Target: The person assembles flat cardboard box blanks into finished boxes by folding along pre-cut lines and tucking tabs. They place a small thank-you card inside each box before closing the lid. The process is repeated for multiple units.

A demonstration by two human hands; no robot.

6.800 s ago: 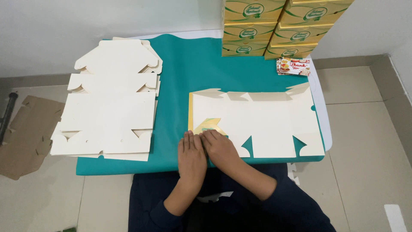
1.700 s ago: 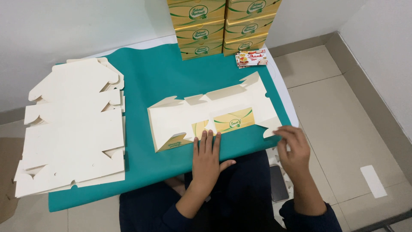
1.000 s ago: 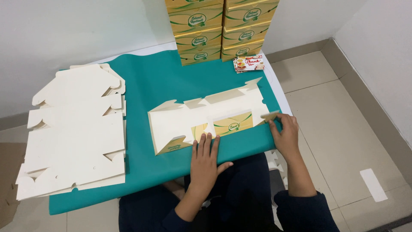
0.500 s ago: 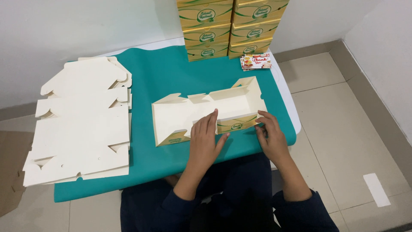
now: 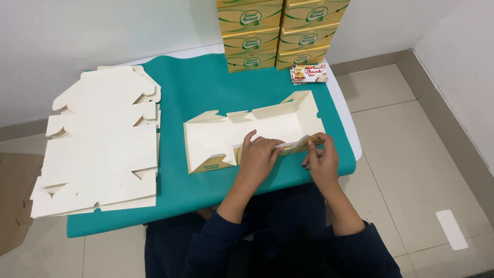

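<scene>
— What is that half-folded box (image 5: 247, 131) looking like to you?

— Thin card, matt cream inside, with a printed yellow and green outside that is catching a slight sheen. The stack of flat blanks (image 5: 98, 149) is showing the same dull cream card.

— And the table cover (image 5: 200, 82)?

— It is looking like smooth, matt teal sheet. The floor tiles (image 5: 411, 170) are giving off a faint gloss.
</scene>
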